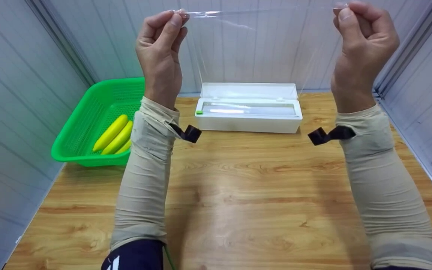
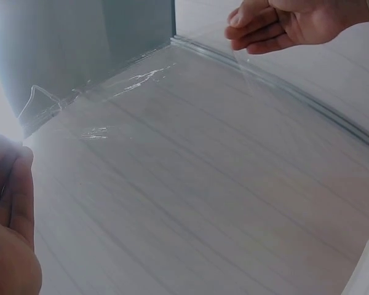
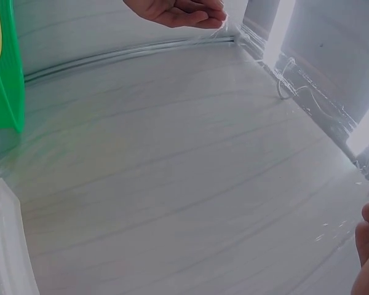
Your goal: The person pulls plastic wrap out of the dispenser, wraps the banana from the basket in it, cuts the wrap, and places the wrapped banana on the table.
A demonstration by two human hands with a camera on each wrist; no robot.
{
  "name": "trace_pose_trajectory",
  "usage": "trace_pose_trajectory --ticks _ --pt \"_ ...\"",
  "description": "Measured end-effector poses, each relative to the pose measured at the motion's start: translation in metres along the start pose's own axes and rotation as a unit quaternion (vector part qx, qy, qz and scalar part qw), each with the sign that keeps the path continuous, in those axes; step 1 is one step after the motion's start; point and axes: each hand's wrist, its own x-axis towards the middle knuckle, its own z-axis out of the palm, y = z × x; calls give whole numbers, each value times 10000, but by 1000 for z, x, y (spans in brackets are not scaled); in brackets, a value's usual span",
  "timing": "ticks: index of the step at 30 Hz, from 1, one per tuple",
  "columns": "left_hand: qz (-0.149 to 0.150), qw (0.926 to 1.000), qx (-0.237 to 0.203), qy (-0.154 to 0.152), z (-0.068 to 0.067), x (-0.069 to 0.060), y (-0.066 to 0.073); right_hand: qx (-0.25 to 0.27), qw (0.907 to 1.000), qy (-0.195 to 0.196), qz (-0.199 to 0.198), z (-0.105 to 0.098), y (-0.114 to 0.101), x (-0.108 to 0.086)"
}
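A sheet of clear film (image 1: 253, 28) is stretched between both raised hands, running down to the white box (image 1: 249, 123) at the back. The left hand (image 1: 163, 56) pinches the film's upper left corner between thumb and fingers. At the upper right corner the right hand (image 1: 366, 52) pinches it the same way. The box's lid stands up at the rear, and a roll (image 1: 253, 110) lies inside, with a small green piece at its left end. In the left wrist view, faint glints show on the film (image 2: 141, 77).
To the left, a green basket (image 1: 88, 161) holds several yellow bananas (image 1: 111, 133), partly behind the left forearm. Pale panel walls (image 1: 13, 93) enclose the wooden table (image 1: 246, 187) at the back and both sides.
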Motion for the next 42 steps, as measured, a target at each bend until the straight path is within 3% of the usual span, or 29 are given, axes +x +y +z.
trace_pose_trajectory --ticks 16,25,42 --pt "-18 9999 -141 -2 3 1 5 0 10000 65 -69 7 -9 1" --pt "-103 9996 -250 -55 6 0 10 234 9990 247 298 17 -27 -2" --pt "91 9999 -62 -55 7 2 13 274 9988 281 309 21 -33 -1"
